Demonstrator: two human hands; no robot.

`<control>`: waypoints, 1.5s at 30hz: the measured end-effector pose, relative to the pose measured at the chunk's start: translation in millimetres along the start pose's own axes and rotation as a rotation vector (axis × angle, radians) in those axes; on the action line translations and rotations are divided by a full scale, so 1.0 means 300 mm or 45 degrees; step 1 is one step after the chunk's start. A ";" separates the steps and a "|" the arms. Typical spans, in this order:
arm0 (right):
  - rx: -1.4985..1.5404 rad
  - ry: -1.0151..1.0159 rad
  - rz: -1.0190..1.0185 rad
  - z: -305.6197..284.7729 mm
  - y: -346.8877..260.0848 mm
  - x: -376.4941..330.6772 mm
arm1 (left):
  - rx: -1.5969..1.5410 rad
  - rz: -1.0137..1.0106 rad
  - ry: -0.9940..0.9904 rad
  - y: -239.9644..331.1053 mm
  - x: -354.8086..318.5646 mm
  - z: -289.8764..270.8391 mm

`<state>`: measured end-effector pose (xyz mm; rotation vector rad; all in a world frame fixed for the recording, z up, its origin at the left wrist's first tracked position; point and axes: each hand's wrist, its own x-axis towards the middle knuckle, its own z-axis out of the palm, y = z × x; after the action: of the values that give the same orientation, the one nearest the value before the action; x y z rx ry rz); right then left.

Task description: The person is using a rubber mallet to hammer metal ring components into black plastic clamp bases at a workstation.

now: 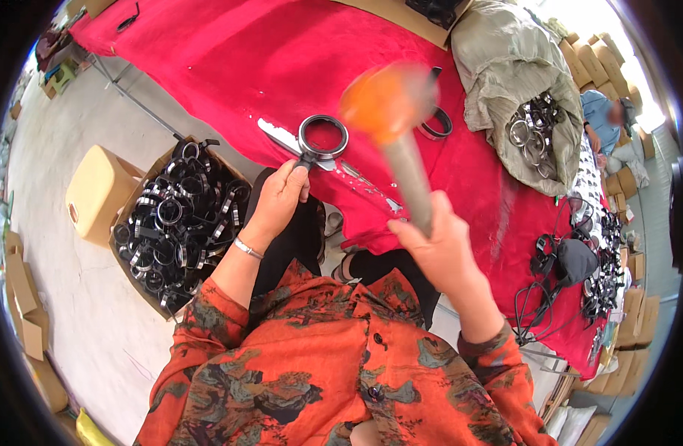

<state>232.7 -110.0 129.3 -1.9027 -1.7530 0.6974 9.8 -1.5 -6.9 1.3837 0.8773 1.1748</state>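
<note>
My left hand (278,195) is closed on the short black handle of a round ring (323,138), black with a silver rim. The ring rests on or just above the red cloth near the table's front edge. My right hand (444,241) grips the pale handle of a mallet (378,108). Its orange and grey head is smeared by motion and raised up to the right of the ring. Behind the mallet head, another black ring (435,124) lies on the cloth, partly hidden. A flat whitish strip (279,137), worn and scuffed, shows on the cloth beside the held ring.
A carton of black and silver rings (170,215) stands at my left beside a beige plastic stool (103,195). A grey-green sack of rings (516,82) sits on the red-covered table (237,67). Black cables (538,301) lie to the right. Another person (605,123) sits at the far right.
</note>
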 end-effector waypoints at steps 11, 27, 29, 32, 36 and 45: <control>-0.220 0.004 -0.318 0.037 -0.107 0.069 | 0.013 -0.067 0.015 0.035 -0.012 0.016; -0.022 -0.282 0.061 -0.038 -0.164 0.302 | 0.224 -0.109 0.032 0.049 -0.005 -0.003; -0.067 -0.079 -0.058 -0.073 -0.164 0.306 | 0.191 -0.105 0.030 0.041 -0.012 -0.012; 0.192 -0.001 0.010 -0.115 -0.217 0.249 | 0.187 -0.090 0.057 0.040 -0.025 -0.016; 0.393 -0.441 0.258 -0.033 -0.064 0.271 | 0.171 -0.052 0.025 0.041 -0.008 -0.007; 0.468 -0.113 0.232 -0.047 0.009 0.079 | 0.174 -0.026 0.030 0.035 -0.012 -0.001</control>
<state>245.3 -86.5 137.1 -1.8078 -1.3923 1.1022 7.7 -6.6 2.7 1.4703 1.0015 1.1348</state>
